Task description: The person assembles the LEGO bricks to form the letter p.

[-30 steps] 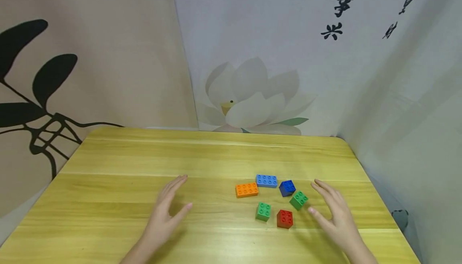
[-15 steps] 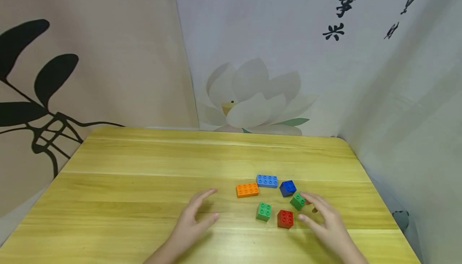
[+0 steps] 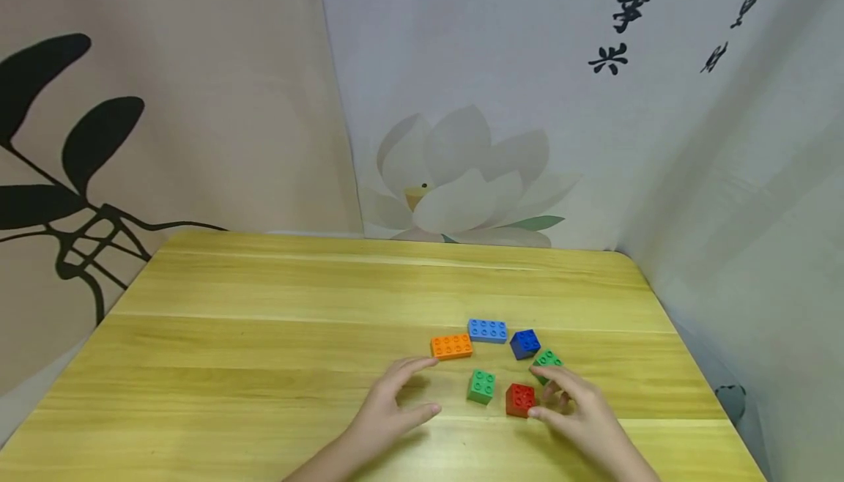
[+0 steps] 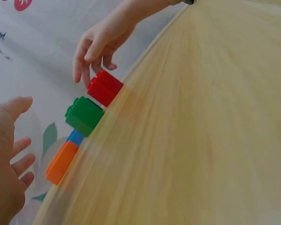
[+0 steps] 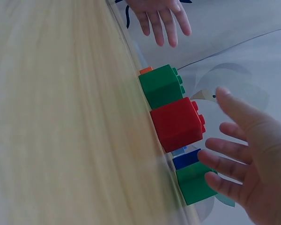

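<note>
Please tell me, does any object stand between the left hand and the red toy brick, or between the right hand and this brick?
A green toy brick stands between the left hand and the red toy brick. Between the right hand and the red toy brick, nothing visible stands in the way.

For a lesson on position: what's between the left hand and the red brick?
Head view: one green brick stands between the left hand and red brick.

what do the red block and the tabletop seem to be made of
The red block: probably hard plastic, smooth with a slight sheen, given its crisp, regular studs.
The tabletop: wood or wood-look laminate, faintly glossy; grain streaks show but can't settle which.
</note>
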The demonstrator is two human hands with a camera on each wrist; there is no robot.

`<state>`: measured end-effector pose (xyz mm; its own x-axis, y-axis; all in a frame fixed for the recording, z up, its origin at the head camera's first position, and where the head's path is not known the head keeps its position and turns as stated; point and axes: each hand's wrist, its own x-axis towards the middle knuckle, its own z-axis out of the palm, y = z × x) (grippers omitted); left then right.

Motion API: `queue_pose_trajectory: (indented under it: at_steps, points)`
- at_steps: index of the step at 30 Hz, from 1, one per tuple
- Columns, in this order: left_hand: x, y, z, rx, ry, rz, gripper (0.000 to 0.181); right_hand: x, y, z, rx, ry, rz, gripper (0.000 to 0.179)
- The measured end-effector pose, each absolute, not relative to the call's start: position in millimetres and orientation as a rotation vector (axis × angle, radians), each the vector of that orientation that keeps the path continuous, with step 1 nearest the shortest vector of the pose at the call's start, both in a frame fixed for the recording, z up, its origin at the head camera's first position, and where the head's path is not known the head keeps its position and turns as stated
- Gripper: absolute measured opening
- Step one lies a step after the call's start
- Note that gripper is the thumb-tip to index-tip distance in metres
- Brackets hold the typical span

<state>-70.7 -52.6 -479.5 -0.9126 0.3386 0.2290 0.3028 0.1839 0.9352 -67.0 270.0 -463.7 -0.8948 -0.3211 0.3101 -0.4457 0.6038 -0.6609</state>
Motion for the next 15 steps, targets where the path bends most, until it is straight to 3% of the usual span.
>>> queue_pose_trajectory:
  at_steps: [15]
  points:
    - [-81, -22, -484, 0.627, 2.400, 1.746, 0.060, -65, 265, -471, 0.633, -2.749, 1.258, 0.053]
